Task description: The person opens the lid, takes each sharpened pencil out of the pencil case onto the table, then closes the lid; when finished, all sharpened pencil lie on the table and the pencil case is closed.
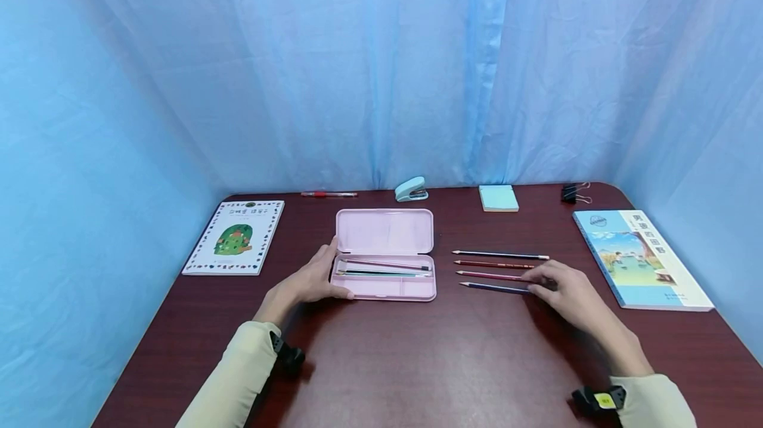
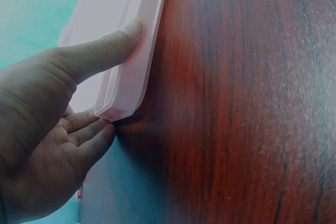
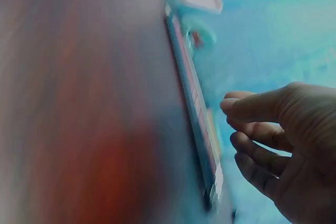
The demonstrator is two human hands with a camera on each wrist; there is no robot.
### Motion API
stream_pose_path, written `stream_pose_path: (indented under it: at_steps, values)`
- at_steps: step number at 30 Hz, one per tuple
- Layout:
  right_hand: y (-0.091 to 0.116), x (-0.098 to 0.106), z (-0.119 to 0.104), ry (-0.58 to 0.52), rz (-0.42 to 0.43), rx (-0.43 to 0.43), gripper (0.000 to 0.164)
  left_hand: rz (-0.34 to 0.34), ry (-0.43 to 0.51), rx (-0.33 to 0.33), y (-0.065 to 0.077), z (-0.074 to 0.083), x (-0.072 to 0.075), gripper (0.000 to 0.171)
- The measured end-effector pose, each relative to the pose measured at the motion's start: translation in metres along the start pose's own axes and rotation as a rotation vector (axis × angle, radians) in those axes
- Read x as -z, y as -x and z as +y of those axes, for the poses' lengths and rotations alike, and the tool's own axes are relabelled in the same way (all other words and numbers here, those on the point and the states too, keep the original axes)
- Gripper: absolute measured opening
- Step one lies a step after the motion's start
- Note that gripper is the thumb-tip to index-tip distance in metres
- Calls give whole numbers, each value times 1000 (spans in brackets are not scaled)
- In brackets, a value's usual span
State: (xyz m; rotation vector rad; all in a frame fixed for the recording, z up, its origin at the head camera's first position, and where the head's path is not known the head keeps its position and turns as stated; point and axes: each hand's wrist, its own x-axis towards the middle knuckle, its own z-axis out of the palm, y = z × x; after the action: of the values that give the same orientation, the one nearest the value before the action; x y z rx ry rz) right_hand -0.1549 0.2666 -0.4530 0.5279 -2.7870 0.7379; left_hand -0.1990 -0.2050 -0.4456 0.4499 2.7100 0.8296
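An open pink pencil case lies mid-table with its lid folded back. Slim writing tools, one dark pink and one teal, lie in its long compartment. My left hand holds the case at its left end, thumb against the front wall and fingers round the corner, as the left wrist view shows. To the right, several pencils lie in a spaced row, tips pointing left. My right hand hovers at the blunt ends of the nearest ones, a red and a dark blue pencil, its bent fingers apart from them.
Along the back edge are a red pen, a pale blue stapler, a sticky-note pad and black binder clips. A cactus-cover booklet lies left, a thicker book right. Blue curtains surround the table.
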Motion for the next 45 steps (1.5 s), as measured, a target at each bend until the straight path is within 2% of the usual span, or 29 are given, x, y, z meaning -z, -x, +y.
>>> stream_pose_path:
  at_steps: [4, 8, 15, 18, 22, 25, 32, 36, 40, 45]
  values:
    - [-28, -9, -27, -68, 12, 82, 19, 5, -1, -2, 0, -1, 0, 122]
    - [-55, -26, -59, -160, -12, 168, 22, 5, 0, 3, 0, -1, 0, 122]
    - [-88, -67, -106, -274, -173, 224, 26, 7, -14, 4, 0, -1, -1, 122]
    - [-94, -83, -117, -250, -226, 271, 26, 7, -18, 5, -1, 0, -1, 122]
    - [-98, -96, -124, -166, -243, 335, 25, 2, -16, 5, -1, 0, -2, 122]
    - [-100, -98, -127, -136, -241, 350, 25, 7, -12, 7, -1, 0, -2, 123]
    - [-104, -101, -130, -147, -284, 279, 19, 14, -11, 1, -1, -2, -4, 123]
    - [-103, -102, -126, -174, -259, 246, 16, 12, -5, 7, -1, -2, -4, 124]
    - [-99, -94, -119, -247, -222, 215, 15, 13, 6, 8, -1, -2, -5, 125]
    - [-88, -72, -101, -298, -168, 173, 13, 16, -5, 10, -1, -1, -3, 124]
